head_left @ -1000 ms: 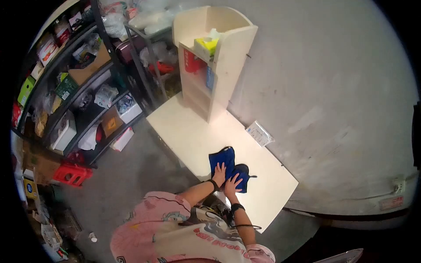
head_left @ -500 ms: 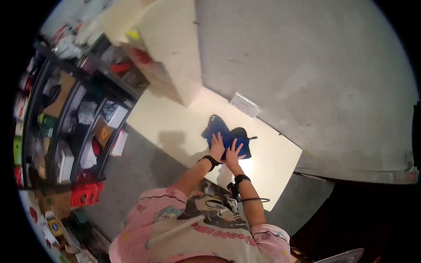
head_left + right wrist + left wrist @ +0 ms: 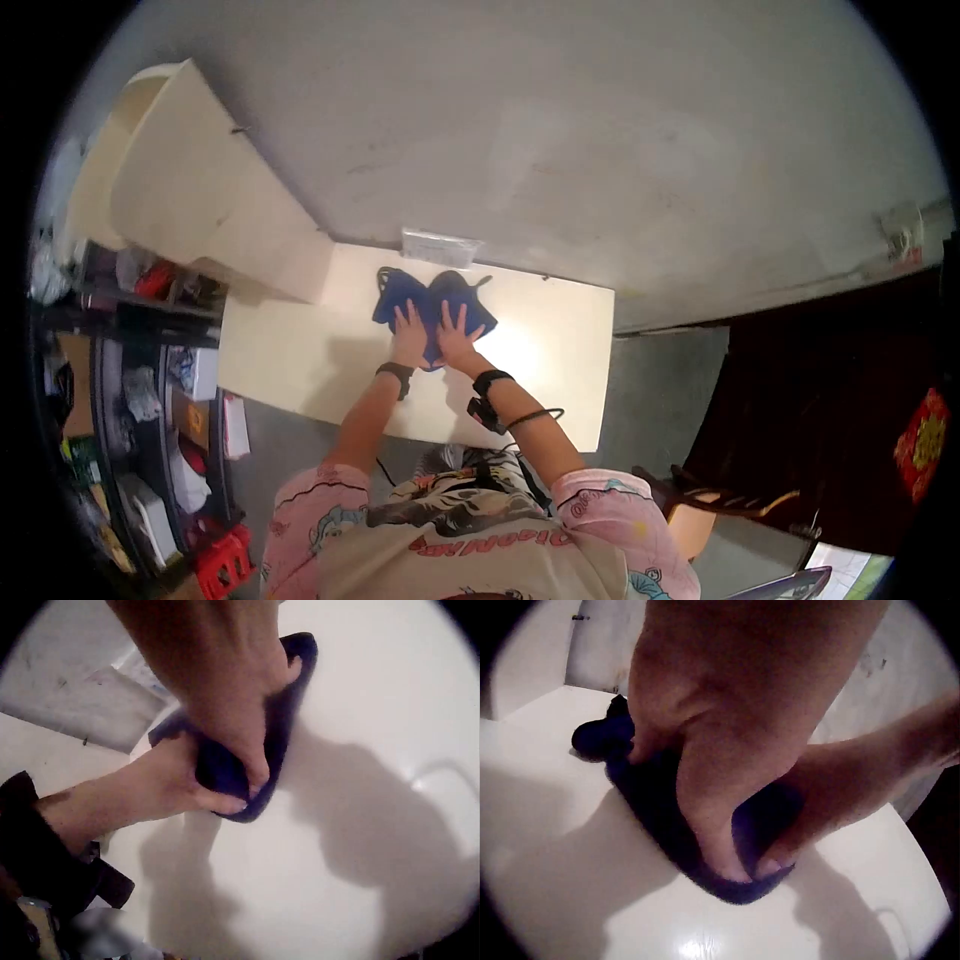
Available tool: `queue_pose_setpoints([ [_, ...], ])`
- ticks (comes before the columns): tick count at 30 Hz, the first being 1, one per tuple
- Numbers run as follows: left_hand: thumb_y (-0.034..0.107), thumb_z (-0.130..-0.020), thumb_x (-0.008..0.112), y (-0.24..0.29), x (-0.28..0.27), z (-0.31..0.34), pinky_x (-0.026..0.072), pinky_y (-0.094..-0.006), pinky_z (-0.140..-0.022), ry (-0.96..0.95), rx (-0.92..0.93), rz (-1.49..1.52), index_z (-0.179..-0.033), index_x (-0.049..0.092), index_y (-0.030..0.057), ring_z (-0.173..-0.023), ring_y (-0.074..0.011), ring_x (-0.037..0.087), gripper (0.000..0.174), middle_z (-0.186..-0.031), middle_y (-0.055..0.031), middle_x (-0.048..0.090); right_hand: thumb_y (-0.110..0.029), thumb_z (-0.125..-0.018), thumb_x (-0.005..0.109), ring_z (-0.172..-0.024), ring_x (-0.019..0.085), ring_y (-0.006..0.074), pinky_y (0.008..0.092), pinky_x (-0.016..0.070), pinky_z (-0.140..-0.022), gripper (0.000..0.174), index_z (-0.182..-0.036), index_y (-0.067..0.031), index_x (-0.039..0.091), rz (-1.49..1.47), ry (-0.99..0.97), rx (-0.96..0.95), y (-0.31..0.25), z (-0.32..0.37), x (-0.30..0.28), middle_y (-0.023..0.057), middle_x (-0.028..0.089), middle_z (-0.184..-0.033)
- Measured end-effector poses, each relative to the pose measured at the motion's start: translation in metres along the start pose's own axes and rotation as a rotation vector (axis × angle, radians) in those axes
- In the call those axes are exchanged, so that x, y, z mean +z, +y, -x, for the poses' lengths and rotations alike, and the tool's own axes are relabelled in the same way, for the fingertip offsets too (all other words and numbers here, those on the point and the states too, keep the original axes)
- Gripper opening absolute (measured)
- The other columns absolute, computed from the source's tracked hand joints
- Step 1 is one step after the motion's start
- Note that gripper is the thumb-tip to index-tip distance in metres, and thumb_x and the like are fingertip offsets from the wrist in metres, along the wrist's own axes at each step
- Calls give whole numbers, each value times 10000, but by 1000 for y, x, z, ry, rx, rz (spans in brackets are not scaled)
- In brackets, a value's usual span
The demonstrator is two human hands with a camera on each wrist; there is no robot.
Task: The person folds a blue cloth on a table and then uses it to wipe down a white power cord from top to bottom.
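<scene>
A dark blue cloth piece (image 3: 428, 312) lies on the cream table (image 3: 300, 345). It has two lobes and thin dark loops at its far corners. On its left part rests my left hand (image 3: 408, 338), fingers spread and straight. My right hand (image 3: 458, 340) presses on the right part in the same way. Close together at the near edge of the blue cloth (image 3: 652, 799) are the two thumbs in the left wrist view. From the right wrist view, the thumbs also lie at the edge of the cloth (image 3: 281, 742), and the palms hide much of it.
A tall cream shelf unit (image 3: 225, 190) stands on the table's left end. Behind the cloth, a flat clear packet (image 3: 440, 246) leans at the wall. A dark rack (image 3: 90, 370) with boxes and a red plastic item (image 3: 225, 560) are at left.
The head view has swung to the right, so the table now lies level and the shelf unit sits at far left. Both hands stay spread on the blue cloth.
</scene>
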State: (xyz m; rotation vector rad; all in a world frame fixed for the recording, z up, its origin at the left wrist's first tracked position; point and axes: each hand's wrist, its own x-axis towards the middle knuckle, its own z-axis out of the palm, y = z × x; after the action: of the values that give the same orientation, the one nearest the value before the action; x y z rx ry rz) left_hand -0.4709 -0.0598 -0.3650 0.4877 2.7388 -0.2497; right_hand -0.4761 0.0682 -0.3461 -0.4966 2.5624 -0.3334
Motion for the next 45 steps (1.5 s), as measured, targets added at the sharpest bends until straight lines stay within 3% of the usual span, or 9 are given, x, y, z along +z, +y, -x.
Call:
queue_pose_setpoints([
  [3,593,-449,669,-2,-11,-3,127,-589,-969,22,47,-165,-1185,362,-132,-1230,-450,139,1078,-1263,-264,335,-297,-462,798,-1230,-67,482,793,119,-733,859,-1185,-21,427,-7,7,-3,0,-8,-3,120,-43,-1403],
  [13,584,-450,676,7,-2,6,178,-541,-979,93,45,-204,-1165,446,-48,-1229,-393,201,981,-1227,-192,408,-306,-508,774,-1266,0,397,750,147,-798,802,-1205,-112,428,34,140,57,-1,10,7,64,19,-1411],
  [21,666,-580,515,129,-5,87,105,-577,-974,66,136,-207,-1185,426,-42,-1233,-398,176,935,-1228,-165,421,-192,-719,575,-1258,53,417,735,201,-806,427,-1111,-46,487,90,148,-110,60,159,47,116,60,-1398],
  [26,651,-657,461,201,-21,137,87,-579,-975,5,305,-82,-1183,421,-53,-1229,-405,173,879,-1235,-147,418,-328,-672,607,-1130,264,527,743,133,-814,445,-1033,-72,562,351,252,-25,96,232,98,203,237,-1335],
  [30,633,-664,470,210,-20,122,89,-569,-980,-120,399,99,-1174,418,-69,-1220,-428,170,870,-1218,-216,406,-360,-712,590,-1125,307,490,753,91,-806,493,-1113,-81,522,218,2,140,97,264,54,212,318,-1287],
  [33,433,-619,664,201,-27,110,182,-529,-975,53,381,333,-1156,394,-102,-1236,-440,123,805,-1258,-335,260,-355,-708,612,-1157,293,446,659,163,-902,643,-1230,-55,386,21,167,196,115,260,33,210,305,-1294],
  [36,367,-575,720,206,-29,99,213,-509,-976,12,247,452,-1214,293,-99,-1253,-419,97,899,-1316,-306,161,-309,-654,678,-1197,234,416,349,261,-994,883,-1299,18,172,-18,367,-29,123,247,15,202,212,-1336],
  [40,401,-534,742,210,-33,87,191,-492,-997,-32,201,429,-1263,163,-103,-1274,-371,66,1057,-1347,-273,92,-362,-658,663,-1282,65,348,623,187,-916,902,-1312,2,158,-168,248,15,118,217,33,203,78,-1378],
  [45,476,-549,714,195,-38,57,180,-525,-983,-100,256,334,-1243,98,-172,-1256,-435,0,1132,-1331,-329,19,-422,-691,606,-1283,44,352,578,86,-966,926,-1324,10,87,-278,335,4,139,189,37,217,43,-1380],
])
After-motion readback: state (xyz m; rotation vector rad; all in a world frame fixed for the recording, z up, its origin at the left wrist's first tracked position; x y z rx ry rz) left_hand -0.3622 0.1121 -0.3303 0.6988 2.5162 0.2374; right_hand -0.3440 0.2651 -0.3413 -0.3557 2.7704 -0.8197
